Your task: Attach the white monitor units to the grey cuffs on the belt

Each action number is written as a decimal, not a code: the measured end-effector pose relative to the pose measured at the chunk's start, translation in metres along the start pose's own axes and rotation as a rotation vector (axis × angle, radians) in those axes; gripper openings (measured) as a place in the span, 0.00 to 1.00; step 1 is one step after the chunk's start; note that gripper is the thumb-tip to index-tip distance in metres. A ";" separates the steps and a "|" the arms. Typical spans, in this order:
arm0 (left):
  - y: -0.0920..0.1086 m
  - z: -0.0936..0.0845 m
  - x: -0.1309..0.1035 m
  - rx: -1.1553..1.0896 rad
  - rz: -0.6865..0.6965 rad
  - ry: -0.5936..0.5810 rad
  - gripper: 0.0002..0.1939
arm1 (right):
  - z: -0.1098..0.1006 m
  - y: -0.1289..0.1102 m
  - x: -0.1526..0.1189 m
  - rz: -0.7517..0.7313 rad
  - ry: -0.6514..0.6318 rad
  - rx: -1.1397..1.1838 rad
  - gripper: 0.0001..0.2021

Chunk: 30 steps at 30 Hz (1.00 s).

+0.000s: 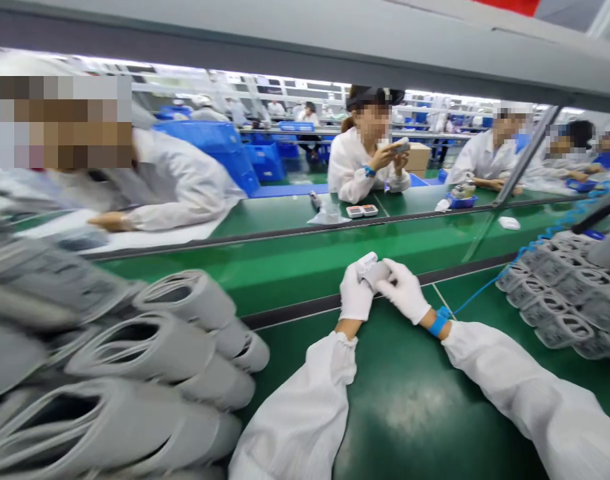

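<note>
Both hands wear white gloves and meet over the far edge of the green table. My left hand point(355, 295) is closed around a small grey-and-white plastic part point(375, 274), whose pale end pokes up past the fingers. From the other side, the fingers of my right hand point(403, 291) pinch the same part. Its exact kind is hard to make out, since the gloves cover much of it. A blue wrist strap point(439, 323) circles my right wrist, and its coiled blue cord point(539, 241) runs off to the upper right.
Stacked grey plastic housings point(149, 347) crowd the left. More grey housings point(559, 287) are piled at the right. Ahead runs a green conveyor belt point(295, 270) carrying a white part point(509, 223). Co-workers sit across it, one point(367, 160) holding a small device. A grey beam point(305, 47) crosses overhead.
</note>
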<state>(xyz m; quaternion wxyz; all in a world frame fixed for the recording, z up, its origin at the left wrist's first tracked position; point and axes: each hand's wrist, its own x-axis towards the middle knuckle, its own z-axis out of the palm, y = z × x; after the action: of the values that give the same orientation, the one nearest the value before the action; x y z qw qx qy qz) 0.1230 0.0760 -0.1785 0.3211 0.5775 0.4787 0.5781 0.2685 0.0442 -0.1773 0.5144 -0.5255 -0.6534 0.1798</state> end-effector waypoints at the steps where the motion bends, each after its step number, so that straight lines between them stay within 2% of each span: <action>1: -0.001 -0.001 -0.002 0.019 0.011 -0.012 0.20 | 0.003 -0.005 -0.002 -0.015 -0.039 -0.028 0.36; 5: -0.008 -0.004 0.000 0.066 0.053 -0.062 0.28 | 0.016 -0.008 0.011 0.041 -0.074 -0.150 0.43; 9: -0.010 -0.001 0.007 0.218 0.092 -0.058 0.34 | 0.015 0.004 0.050 0.174 0.003 -0.225 0.36; 14: -0.004 0.000 0.006 0.299 -0.057 -0.087 0.31 | 0.030 0.016 0.109 0.321 0.119 -0.299 0.25; 18: -0.004 0.000 0.005 0.267 -0.069 -0.095 0.28 | 0.051 0.028 0.139 0.340 0.124 -0.343 0.23; 22: -0.005 -0.003 0.007 0.246 -0.072 -0.111 0.26 | 0.061 0.035 0.142 0.301 0.085 -0.414 0.18; 25: -0.005 -0.004 0.012 0.214 -0.099 -0.107 0.25 | 0.062 0.035 0.141 0.262 0.066 -0.478 0.19; 30: 0.004 0.011 0.009 0.131 -0.106 -0.102 0.22 | 0.041 0.020 0.134 0.138 0.039 -0.519 0.34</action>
<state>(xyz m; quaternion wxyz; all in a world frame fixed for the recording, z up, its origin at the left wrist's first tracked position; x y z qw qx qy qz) 0.1328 0.0849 -0.1730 0.3369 0.5999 0.5284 0.4975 0.2538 0.1810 -0.1450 0.3616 -0.6865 -0.6301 0.0306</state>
